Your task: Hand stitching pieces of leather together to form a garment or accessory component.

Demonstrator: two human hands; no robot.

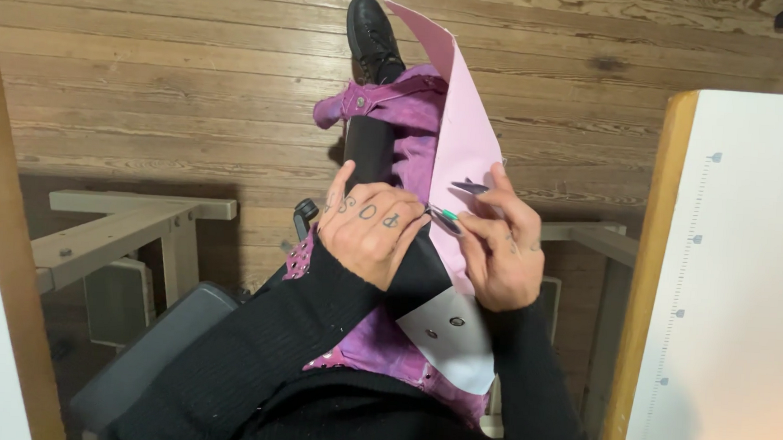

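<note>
**Over the lap: pink paper held against a raised leg**

Between both hands, low centre of the view, sits the work. Left hand lies palm-down on the knee of the raised leg, fingers spread and relaxed; it grips nothing that I can make out and appears only to press and steady. Right hand is partly curled, thumb and forefinger pinched on a small green-tipped tool at the edge of the pink paper. Whether the tool is a pen, a clip or a blade, I cannot tell. A small dark mark or piece sits on the paper just above the fingers.

Pink paper runs up along the leg toward the black shoe, folded lengthwise, its white underside showing near the lap with two dark spots.

Judgement on handling: paper is thin and backed only by the purple trousers, so it is likely to buckle. A flat left hand close to the working point and short, light strokes would keep it taut.

Surroundings: wooden floor beneath; grey chair arm at left; pale table frame beyond it; white board with a wooden edge close on the right, crowding the right elbow.
</note>
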